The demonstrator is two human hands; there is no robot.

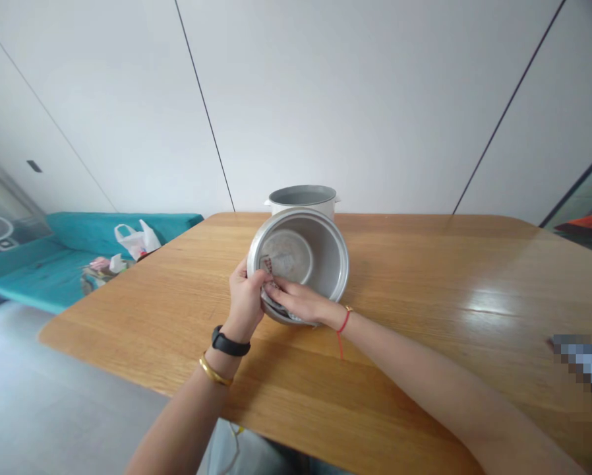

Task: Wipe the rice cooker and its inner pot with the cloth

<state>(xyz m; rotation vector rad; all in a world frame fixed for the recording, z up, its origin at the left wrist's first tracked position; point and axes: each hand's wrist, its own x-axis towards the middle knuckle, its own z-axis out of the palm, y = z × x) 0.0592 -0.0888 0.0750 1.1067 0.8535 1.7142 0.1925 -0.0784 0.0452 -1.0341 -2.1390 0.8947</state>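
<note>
A round metal pot [328,247] is tilted on its side over the wooden table, its opening facing me. My left hand [246,290] grips the pot's left rim, thumb over the edge. Inside the opening, at the lower left, my right hand [296,298] presses a patterned cloth [268,265] against the inner wall; its fingers are closed on the cloth. Part of the cloth is hidden under the fingers. Behind the pot stands a white cooker body [303,196] with an open top and small side handles.
The wooden table [414,277] reaches to the white wall. At the left, a teal sofa [29,270] holds a white plastic bag [138,241] and small items. A pixelated object [585,363] lies at the table's right.
</note>
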